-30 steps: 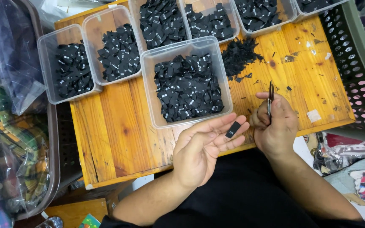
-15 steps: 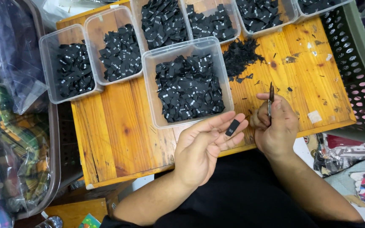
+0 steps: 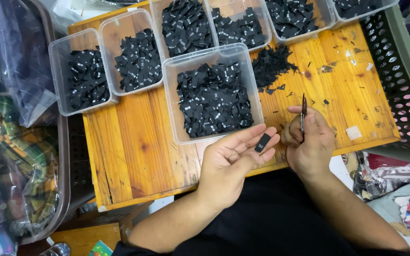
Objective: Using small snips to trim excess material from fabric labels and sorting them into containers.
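Over the desk [image 3: 134, 151], one black label [image 3: 262, 142] resting on the spread fingers [image 3: 247, 137] of the left hand [image 3: 231, 159], right hand [image 3: 312, 142] clenching snips [image 3: 303, 111], tubs [image 3: 213, 92] well filled, loose pile [image 3: 272, 64] left unsorted.

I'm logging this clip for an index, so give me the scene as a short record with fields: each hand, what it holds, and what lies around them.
left hand: left hand open, palm up, a small black label lying on its fingers
right hand: right hand closed around small snips, blades pointing away from the person
nearest container: clear plastic tub full of black labels, just beyond the left hand
other containers: more clear tubs of black labels along the far edge
loose material: pile of black scraps on the wood
surface: wooden table
right edge: green perforated crate
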